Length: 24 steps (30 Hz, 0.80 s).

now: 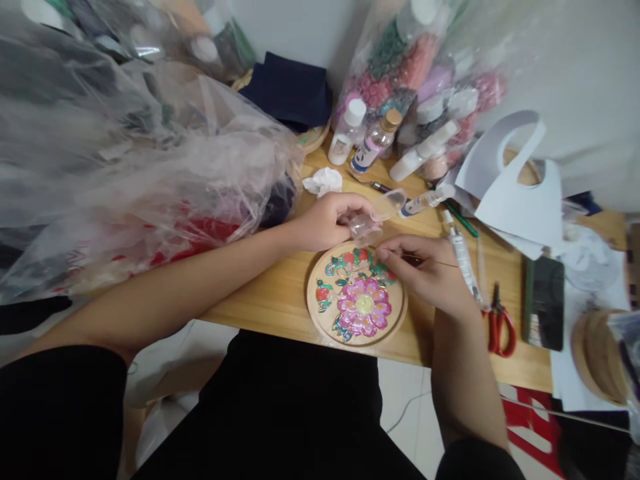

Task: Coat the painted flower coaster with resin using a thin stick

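My left hand is closed around a small clear plastic cup with its lid flipped up, tilted over the far edge of a round wooden plate. On the plate lies a raised design with a pink-purple flower, red fruits and green-blue leaves outlined in gold. My right hand pinches a thin, gold-coloured wire-like tool, whose tip points at the design's upper part. The fingers partly hide the right side of the design. What the cup contains is too blurred to make out.
Behind are two bottles, crumpled tissue and bags of coloured material. To the right lie a white tube, red-handled pliers, a phone and white paper. Plastic bags crowd the left; the table's front edge is near.
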Motion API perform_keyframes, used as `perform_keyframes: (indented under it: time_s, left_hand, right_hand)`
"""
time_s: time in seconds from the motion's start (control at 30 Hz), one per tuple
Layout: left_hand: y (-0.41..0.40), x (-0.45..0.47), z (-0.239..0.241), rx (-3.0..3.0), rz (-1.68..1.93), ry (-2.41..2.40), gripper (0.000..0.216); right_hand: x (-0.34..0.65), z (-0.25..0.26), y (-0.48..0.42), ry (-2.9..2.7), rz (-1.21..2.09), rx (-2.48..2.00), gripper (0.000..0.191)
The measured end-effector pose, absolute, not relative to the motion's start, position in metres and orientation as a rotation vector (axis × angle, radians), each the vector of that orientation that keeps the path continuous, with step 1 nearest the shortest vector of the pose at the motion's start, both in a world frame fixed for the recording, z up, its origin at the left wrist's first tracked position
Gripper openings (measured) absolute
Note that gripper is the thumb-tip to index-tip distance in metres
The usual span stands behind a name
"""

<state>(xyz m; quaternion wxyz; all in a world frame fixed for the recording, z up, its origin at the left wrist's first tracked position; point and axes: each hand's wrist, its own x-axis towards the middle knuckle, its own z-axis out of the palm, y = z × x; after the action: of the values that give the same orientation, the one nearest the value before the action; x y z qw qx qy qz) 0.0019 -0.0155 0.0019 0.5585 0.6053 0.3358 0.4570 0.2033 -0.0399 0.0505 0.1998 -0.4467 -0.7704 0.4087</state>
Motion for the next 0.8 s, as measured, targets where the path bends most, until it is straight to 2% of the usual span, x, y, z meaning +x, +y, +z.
perform_keyframes:
  time_s: [0.53,0.8]
  left_hand:
    - [-0.015,0.001,0.003,1.398,1.052,0.788,0.019]
    - [-0.013,0.003,-0.003,1.308,1.082,0.726,0.023]
  right_hand:
    - [0.202,0.056,-0.042,-2.083,1.205,-1.225,0.02]
    - [0.199,0.061,-0.046,-2.317,1.254,-0.954,0.015]
